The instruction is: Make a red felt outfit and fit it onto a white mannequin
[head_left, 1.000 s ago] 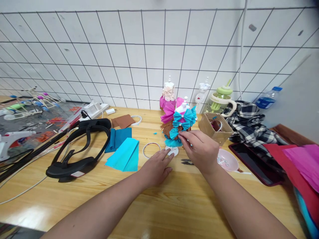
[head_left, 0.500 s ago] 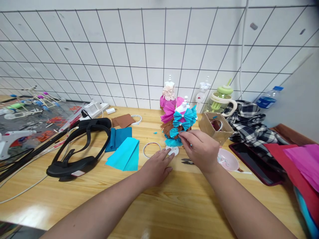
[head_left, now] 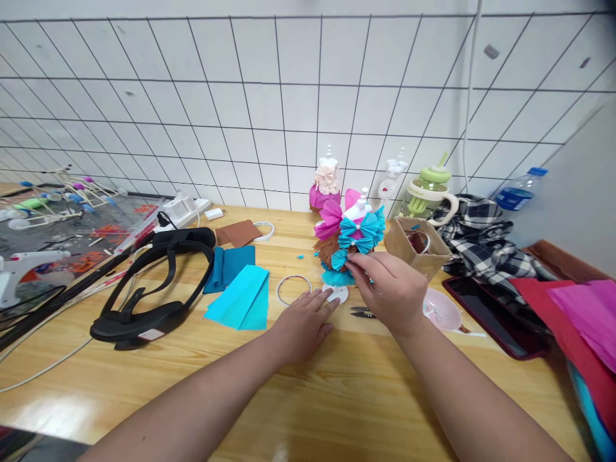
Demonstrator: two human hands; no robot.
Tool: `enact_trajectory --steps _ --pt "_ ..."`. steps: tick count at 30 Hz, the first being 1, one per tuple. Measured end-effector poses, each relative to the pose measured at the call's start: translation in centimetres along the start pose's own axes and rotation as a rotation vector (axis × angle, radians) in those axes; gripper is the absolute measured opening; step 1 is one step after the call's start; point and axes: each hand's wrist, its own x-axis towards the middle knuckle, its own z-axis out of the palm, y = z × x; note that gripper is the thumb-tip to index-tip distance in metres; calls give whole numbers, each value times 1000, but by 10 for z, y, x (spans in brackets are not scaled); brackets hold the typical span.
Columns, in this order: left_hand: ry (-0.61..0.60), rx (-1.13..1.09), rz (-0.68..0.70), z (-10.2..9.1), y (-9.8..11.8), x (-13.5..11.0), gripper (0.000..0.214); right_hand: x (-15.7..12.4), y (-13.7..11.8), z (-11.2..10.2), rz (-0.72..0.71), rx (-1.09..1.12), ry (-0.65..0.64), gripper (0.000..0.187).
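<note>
So, biggest first: white tiled wall (head_left: 250,109) at the back, then the light wood table (head_left: 327,410) w/ a shiny top. B&W plaid cloth (head_left: 486,237) is bunched up on the far R side, red sheet (head_left: 553,308) nearer the edge. Black headset (head_left: 144,326) sits on the L side.

Person's bare hands are mid-table. L hand (head_left: 303,327) is palm down, fingers spread a bit. R hand (head_left: 392,285) is up off the table, thumb + index tips pressed together; can't really tell abt the other fingers, they're curled away.

Dress figure (head_left: 360,234) stands mid-table, just beyond the hands, btwn the L hand's ring and the box: blue bows, magenta ruffles, brown + blue skirt, R hand covering some of it.

Dark flat slab (head_left: 491,314) lies over by the plaid. Open cardboard box (head_left: 405,255) is R of the figure, bright blue sheet (head_left: 240,298) near the headset. Pink dish (head_left: 447,311) w/ tiny bits in it is by the R wrist.

Thin ring (head_left: 278,292) lies flat just beside the L hand. White disc (head_left: 337,295) is at the figure's foot, L fingertips on it. Small dark snips (head_left: 360,312) are partly behind the R hand. Little blue pleated fan (head_left: 339,259) is low on the figure's front, R thumb + index pinching its edge. Tiniest: blue scrap (head_left: 300,256).
</note>
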Motion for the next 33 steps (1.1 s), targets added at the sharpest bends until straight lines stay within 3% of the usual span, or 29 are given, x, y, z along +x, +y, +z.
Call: enact_trajectory --steps 10,14,17,20,24,29,33 --pt "19 -47 -16 -4 -2 -1 56 -4 -4 -10 25 157 53 14" --pt "60 -123 -56 -11 -4 -3 41 -16 -9 -22 204 319 54 13" --pt "170 -238 -105 -13 -6 0 29 -33 -7 -26 378 383 -32 14" --pt "281 -355 -262 -14 -8 8 27 -51 0 -21 436 432 -122 15" --pt "288 -331 -476 -13 -7 23 26 -65 8 -6 464 478 -187 20" --pt "332 -357 -575 -6 0 38 25 -72 2 7 495 534 -422 21" --pt "377 -361 -636 -4 2 44 23 -74 2 9 537 586 -525 22"
